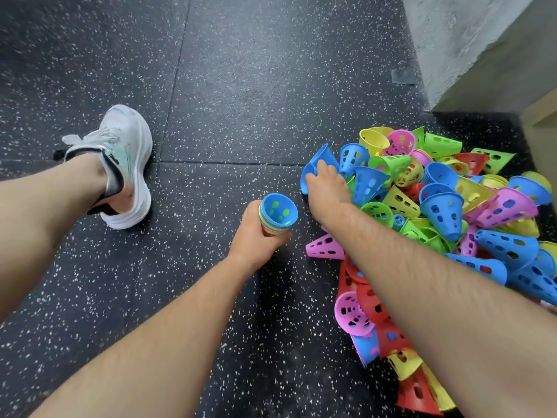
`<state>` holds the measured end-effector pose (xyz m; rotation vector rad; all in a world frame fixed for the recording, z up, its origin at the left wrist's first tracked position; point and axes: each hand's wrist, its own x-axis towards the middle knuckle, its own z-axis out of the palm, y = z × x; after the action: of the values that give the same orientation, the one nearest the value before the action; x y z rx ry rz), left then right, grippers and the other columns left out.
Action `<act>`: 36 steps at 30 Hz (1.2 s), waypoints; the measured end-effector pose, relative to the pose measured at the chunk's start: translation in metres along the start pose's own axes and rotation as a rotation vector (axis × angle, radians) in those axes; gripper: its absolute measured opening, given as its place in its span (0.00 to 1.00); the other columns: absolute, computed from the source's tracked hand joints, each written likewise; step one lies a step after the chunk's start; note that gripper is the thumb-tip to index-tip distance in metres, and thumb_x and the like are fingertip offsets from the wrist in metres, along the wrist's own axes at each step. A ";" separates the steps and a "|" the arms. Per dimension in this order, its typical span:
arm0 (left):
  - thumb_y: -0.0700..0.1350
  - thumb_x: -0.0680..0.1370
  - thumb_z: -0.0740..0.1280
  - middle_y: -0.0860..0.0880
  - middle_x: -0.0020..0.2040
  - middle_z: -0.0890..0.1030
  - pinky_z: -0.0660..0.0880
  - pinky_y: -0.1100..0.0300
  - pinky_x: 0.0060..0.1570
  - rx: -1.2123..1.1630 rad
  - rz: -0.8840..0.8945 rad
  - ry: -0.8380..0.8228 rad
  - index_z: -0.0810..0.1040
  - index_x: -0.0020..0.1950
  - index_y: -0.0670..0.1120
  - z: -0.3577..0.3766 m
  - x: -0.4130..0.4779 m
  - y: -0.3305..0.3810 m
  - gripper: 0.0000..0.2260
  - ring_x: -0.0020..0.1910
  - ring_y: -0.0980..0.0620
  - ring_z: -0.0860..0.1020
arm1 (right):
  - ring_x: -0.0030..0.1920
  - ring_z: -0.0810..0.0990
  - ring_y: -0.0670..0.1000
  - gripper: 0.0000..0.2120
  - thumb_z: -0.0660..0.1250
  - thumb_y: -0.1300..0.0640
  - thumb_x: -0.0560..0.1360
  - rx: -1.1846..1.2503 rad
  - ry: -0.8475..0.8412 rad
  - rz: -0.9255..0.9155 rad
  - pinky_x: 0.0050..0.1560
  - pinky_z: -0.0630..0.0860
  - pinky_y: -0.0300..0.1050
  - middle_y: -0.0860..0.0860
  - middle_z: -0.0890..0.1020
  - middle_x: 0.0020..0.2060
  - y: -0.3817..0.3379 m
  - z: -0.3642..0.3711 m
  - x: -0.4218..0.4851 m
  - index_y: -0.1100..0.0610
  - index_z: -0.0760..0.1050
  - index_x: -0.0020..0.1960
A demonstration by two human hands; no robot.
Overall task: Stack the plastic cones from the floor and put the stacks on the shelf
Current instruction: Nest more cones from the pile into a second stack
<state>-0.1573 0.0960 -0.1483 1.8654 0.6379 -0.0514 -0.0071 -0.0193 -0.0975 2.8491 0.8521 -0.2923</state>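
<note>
A big heap of perforated plastic cones (446,206) in blue, green, yellow, pink and red lies on the dark speckled floor at the right. My left hand (256,236) grips a short stack of nested cones (277,214), wide end up, with a blue one innermost. My right hand (325,188) reaches into the heap's left edge and pinches the rim of a blue cone (319,161). A lone pink cone (325,247) lies on its side under my right forearm.
My left leg and white sneaker (126,164) stretch across the floor at the left. A grey concrete block (482,49) and a pale wooden edge (539,116) stand at the top right behind the heap. Open rubber floor (241,86) lies ahead.
</note>
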 end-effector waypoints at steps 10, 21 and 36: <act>0.54 0.65 0.79 0.56 0.59 0.79 0.77 0.46 0.64 -0.003 -0.052 -0.031 0.67 0.65 0.60 -0.002 0.004 0.001 0.33 0.57 0.53 0.80 | 0.66 0.71 0.60 0.14 0.67 0.56 0.79 0.320 0.183 -0.027 0.64 0.69 0.53 0.59 0.65 0.74 0.009 0.017 -0.015 0.65 0.76 0.59; 0.50 0.67 0.80 0.59 0.57 0.77 0.78 0.44 0.62 0.026 -0.021 -0.071 0.69 0.66 0.56 -0.005 0.000 0.010 0.31 0.56 0.54 0.81 | 0.64 0.76 0.50 0.23 0.75 0.43 0.72 0.931 0.415 -0.010 0.67 0.70 0.42 0.54 0.78 0.63 0.012 -0.002 -0.079 0.60 0.80 0.57; 0.56 0.66 0.74 0.62 0.56 0.78 0.78 0.45 0.59 0.169 -0.005 -0.088 0.69 0.61 0.63 -0.001 -0.003 0.019 0.25 0.53 0.56 0.81 | 0.72 0.66 0.49 0.36 0.67 0.36 0.75 0.786 -0.098 -0.050 0.71 0.62 0.43 0.48 0.73 0.70 0.000 0.010 -0.083 0.52 0.64 0.78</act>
<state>-0.1520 0.0912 -0.1306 2.0118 0.5922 -0.1947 -0.0767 -0.0650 -0.0878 3.4628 0.9463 -0.9517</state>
